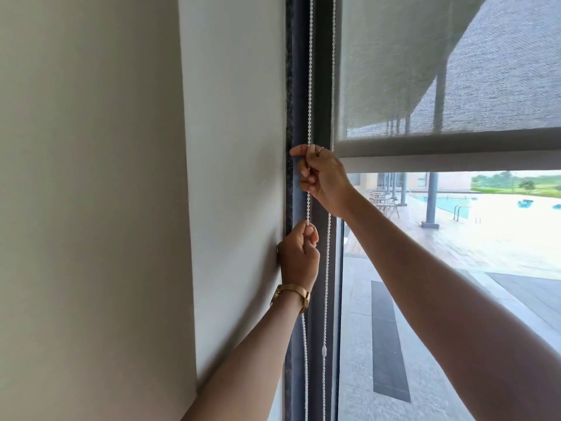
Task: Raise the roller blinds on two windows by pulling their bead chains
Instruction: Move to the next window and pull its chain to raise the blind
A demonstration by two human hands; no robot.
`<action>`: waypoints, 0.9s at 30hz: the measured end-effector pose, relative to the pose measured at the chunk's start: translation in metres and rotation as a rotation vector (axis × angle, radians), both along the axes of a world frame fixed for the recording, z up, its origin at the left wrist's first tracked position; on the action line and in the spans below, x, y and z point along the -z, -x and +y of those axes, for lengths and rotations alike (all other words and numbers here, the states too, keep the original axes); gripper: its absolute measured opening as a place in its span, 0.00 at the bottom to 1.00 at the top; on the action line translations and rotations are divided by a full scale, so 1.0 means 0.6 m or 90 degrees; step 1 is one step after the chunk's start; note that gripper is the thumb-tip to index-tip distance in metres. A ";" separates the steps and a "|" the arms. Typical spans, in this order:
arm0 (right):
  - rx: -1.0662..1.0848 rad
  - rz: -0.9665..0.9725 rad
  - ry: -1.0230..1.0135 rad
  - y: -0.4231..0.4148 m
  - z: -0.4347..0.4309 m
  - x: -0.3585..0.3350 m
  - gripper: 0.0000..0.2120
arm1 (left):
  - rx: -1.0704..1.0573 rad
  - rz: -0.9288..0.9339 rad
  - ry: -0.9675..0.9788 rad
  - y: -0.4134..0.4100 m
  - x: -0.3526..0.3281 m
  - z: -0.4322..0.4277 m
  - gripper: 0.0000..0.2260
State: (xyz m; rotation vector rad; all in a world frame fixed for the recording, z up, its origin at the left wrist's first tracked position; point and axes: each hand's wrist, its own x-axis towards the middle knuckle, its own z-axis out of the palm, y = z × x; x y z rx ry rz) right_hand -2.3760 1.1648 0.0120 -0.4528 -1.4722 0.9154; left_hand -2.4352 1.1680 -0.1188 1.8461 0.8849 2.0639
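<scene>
A white bead chain (309, 86) hangs in two strands along the dark window frame (321, 71). My right hand (321, 177) grips the left strand high up, level with the blind's bottom edge. Lower down, my left hand (299, 256), a gold watch on its wrist, holds the same strand just below. The right strand (327, 284) hangs free and carries a small white connector. The grey mesh roller blind (425, 71) covers the upper part of the window, and its bottom bar (455, 162) sits a little above the middle of the view.
A plain white wall (236, 177) meets the frame on the left, with a beige wall (91, 208) further left. Through the glass (455, 268) below the blind lie a paved terrace, a pool and pillars.
</scene>
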 end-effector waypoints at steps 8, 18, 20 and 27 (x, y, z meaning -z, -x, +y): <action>0.030 0.049 -0.048 0.005 0.015 0.030 0.15 | -0.027 0.048 0.000 -0.008 0.021 0.012 0.10; 0.038 0.055 -0.040 0.002 0.010 0.041 0.17 | -0.016 0.082 -0.001 -0.006 0.032 0.016 0.14; 0.031 0.051 -0.035 -0.002 0.007 0.046 0.17 | -0.024 0.093 0.000 -0.005 0.037 0.015 0.14; 0.031 0.057 -0.008 -0.013 -0.003 0.077 0.16 | -0.039 0.131 0.017 -0.008 0.062 -0.001 0.13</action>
